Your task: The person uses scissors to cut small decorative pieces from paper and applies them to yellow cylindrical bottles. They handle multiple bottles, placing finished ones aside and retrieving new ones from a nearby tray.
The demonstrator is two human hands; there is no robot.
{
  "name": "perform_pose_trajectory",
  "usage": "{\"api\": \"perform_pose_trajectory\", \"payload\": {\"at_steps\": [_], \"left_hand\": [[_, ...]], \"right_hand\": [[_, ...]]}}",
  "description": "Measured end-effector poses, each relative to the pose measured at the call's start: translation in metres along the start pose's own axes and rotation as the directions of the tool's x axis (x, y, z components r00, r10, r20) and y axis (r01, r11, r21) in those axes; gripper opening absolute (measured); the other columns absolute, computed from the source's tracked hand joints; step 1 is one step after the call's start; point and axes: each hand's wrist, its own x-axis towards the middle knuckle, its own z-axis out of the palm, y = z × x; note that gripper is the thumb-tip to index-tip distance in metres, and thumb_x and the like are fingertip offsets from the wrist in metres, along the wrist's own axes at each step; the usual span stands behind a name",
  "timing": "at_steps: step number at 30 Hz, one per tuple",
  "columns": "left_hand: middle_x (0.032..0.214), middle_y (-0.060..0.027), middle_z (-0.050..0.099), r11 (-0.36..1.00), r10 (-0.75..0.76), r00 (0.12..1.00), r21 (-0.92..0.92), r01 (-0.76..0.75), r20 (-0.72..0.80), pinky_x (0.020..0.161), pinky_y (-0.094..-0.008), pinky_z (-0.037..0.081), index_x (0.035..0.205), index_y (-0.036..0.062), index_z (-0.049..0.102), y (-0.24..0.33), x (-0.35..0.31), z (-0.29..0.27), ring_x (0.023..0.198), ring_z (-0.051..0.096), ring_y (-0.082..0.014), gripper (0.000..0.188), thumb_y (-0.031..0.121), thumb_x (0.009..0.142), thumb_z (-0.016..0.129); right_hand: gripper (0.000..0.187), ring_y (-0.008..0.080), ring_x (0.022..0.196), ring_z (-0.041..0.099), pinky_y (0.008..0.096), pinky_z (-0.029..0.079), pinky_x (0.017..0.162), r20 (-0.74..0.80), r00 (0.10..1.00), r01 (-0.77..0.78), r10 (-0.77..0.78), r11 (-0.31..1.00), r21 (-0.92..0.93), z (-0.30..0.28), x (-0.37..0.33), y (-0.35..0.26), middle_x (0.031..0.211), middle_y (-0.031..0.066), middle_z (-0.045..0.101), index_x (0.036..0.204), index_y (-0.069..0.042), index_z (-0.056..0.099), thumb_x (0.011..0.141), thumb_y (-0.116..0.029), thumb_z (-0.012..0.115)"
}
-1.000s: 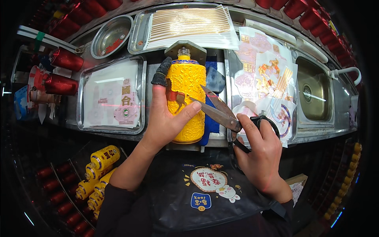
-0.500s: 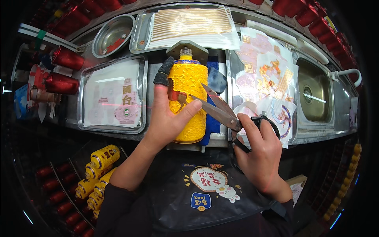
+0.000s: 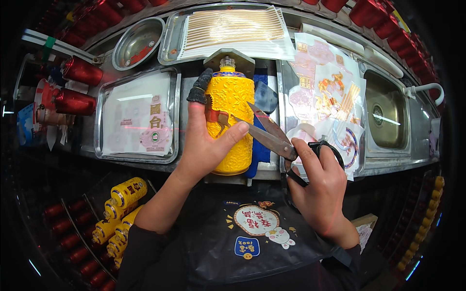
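Note:
A yellow embossed bottle (image 3: 233, 99) with a clear glass neck lies in front of me, its neck pointing away. My left hand (image 3: 206, 138) grips its left side, the thumb stretched across its front. A black covering (image 3: 200, 86) wraps one finger of that hand. Beside the thumb, a brown and red figure (image 3: 221, 119) shows on the bottle. My right hand (image 3: 318, 179) is closed round the handles of black-handled scissors (image 3: 279, 138). Their blades are spread apart, with the tips at the bottle's right side, near my left thumb.
A metal tray (image 3: 177, 121) with printed sheets sits at left, below a steel bowl (image 3: 138, 43). Strips of gold and white lie on a far tray (image 3: 170, 46). Decal sheets (image 3: 335, 92) are at right, beside a sink (image 3: 388, 111). Yellow bottles (image 3: 128, 191) and red ones fill the lower left.
Both hands, the scissors and the bottle keep nearly the same pose. The brown and red figure beside my left thumb shows slightly more, and the view has shifted a little.

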Motion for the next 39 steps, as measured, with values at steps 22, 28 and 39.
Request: {"api": "perform_pose_trajectory", "payload": {"at_steps": [22, 28, 39], "left_hand": [[0.123, -0.0127, 0.058, 1.0, -0.016, 1.0, -0.016, 0.016, 0.017, 0.093, -0.0357, 0.052, 0.138, 0.0021, 0.03, 0.0004, 0.0003, -0.0008, 0.109, 0.061, -0.0191, 0.071, 0.014, 0.087, 0.077], [0.122, -0.0121, 0.057, 1.0, -0.016, 1.0, -0.024, 0.017, 0.008, 0.093, -0.0353, 0.052, 0.137, 0.0022, 0.031, -0.0032, 0.0007, -0.0009, 0.108, 0.061, -0.019, 0.07, 0.015, 0.087, 0.077], [0.121, -0.0117, 0.058, 1.0, -0.004, 1.0, 0.02, 0.003, 0.004, 0.093, -0.0349, 0.052, 0.136, 0.003, 0.032, -0.0007, 0.0001, -0.0006, 0.109, 0.061, -0.0179, 0.067, 0.015, 0.088, 0.077]], "right_hand": [[0.065, 0.0339, 0.068, 0.055, 0.0424, 0.044, 0.058, 0.006, 1.0, 0.0, 0.0, 1.0, -0.001, -0.0014, -0.0014, -0.0014, 0.081, 0.0137, 0.049, 0.124, -0.008, 0.064, 0.061, 0.003, 0.078], [0.065, 0.0345, 0.069, 0.056, 0.0428, 0.044, 0.059, 0.004, 1.0, 0.008, -0.008, 1.0, 0.003, -0.0011, -0.0007, -0.0005, 0.081, 0.014, 0.049, 0.124, -0.008, 0.064, 0.062, 0.004, 0.077], [0.066, 0.0349, 0.07, 0.055, 0.0433, 0.044, 0.059, -0.005, 1.0, 0.009, -0.009, 1.0, 0.003, 0.001, -0.0004, 0.0003, 0.082, 0.0141, 0.05, 0.124, -0.008, 0.064, 0.061, 0.005, 0.077]]}}
